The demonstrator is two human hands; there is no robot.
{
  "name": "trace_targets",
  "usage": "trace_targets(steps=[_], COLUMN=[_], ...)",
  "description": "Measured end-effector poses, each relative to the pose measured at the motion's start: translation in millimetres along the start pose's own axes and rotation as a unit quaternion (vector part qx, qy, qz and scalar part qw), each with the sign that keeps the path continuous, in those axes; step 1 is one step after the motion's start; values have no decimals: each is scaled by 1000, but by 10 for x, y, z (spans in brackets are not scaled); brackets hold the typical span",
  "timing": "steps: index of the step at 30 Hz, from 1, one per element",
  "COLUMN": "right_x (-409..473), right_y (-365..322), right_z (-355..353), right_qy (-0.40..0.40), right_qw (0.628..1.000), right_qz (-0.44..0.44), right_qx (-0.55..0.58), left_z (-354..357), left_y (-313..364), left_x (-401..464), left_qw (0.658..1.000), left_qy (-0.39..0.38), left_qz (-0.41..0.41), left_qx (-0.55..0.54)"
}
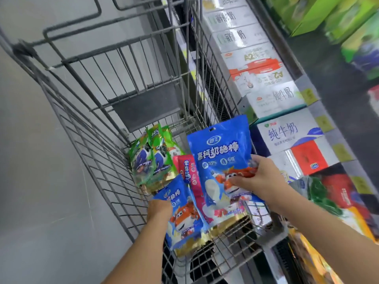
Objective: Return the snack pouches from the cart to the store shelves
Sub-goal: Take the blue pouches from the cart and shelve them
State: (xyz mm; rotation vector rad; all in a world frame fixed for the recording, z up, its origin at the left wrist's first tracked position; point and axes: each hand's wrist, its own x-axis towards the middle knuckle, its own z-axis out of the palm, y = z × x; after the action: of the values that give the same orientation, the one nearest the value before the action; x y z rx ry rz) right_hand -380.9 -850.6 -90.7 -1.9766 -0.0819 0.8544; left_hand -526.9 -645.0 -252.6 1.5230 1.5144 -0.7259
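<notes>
The right hand (pixel 257 179) holds a big shiny blue plastic snack pouch (pixel 220 160) above the grey wire cart (pixel 98 160), the left hand (pixel 159 208) grips a smaller blue pouch (pixel 182 214) inside it — both look light, soft and slippery, so pinch their edges.

A single head-worn wide-angle view is directed forward and steeply down, at close range, into a wire cart (pixel 106 152) beside store shelves (pixel 320 111).

Cart (pixel 114 152): grey wire; green pouches (pixel 151 156) far, pink pouch (pixel 185 171) between, blue pouches (pixel 182 214) near.
Shelves (pixel 326 119): right; stacked milk cartons (pixel 287 130).
</notes>
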Motion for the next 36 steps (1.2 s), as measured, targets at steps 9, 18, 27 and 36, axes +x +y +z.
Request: trace_targets(steps=[9,18,27,36], right_x=[200,359,396,205], right_y=[-29,-11,-101,-316], right_z=[-187,-190,-211,-449], right_qy=[32,32,45,99], right_qw=[989,984,983,954], right_qz=[12,15,21,-12], right_qx=[142,175,177,284], left_z=[595,578,170,-1057], left_y=[-256,-295,149,1114], left_x=[245,214,-228,-782], left_qw=[984,975,959,903], left_qy=[-82,-48,-186,-59], left_qz=[-83,-109,-26,333], left_qx=[137,-187,-214,-264])
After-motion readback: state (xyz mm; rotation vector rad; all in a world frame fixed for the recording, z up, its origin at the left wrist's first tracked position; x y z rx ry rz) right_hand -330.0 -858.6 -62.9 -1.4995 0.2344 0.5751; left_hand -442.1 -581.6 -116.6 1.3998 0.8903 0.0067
